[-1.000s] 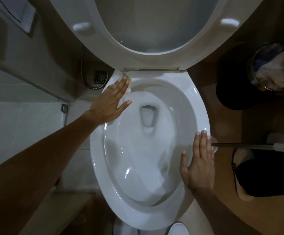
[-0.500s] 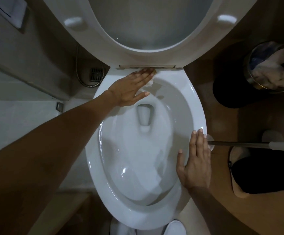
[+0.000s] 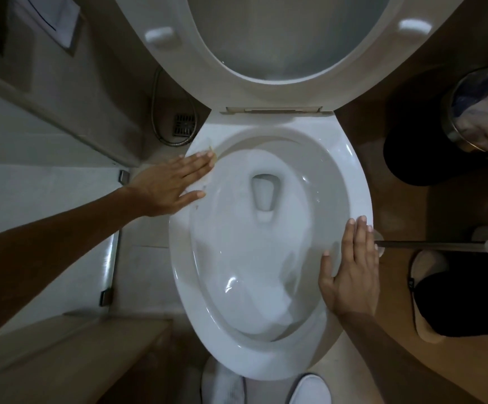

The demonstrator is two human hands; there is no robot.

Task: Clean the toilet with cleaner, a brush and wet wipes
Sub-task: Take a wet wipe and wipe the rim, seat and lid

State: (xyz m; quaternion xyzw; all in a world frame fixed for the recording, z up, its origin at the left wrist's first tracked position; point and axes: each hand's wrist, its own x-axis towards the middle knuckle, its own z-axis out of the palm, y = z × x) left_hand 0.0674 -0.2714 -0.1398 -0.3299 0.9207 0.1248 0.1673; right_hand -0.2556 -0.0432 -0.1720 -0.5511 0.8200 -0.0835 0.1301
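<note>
The left hand (image 3: pixel 175 182) has swung back along the toilet rim (image 3: pixel 356 182): half a second ago its fingers lay at the rear, just under the seat hinge (image 3: pixel 275 109), and now they press flat on the left side of the rim, fingers straight. A sliver of wet wipe (image 3: pixel 211 154) peeks out at the fingertips, pinned under the palm, not pinched (most of it is hidden, so its size cannot be told). That return sweep suggests the back-left arc of the rim has had a full pass. The right hand (image 3: pixel 353 272) has not budged, fingers straight and flat on the rim's right side, bracing and holding nothing. The raised seat (image 3: pixel 266 86) stands open above. The brush handle (image 3: pixel 429 244) lies off to the right, just beside the right fingertips, untouched, with the bin (image 3: pixel 481 112) well apart. Judging by this, the wiping stage is underway, with the front and right of the rim likely next.
</note>
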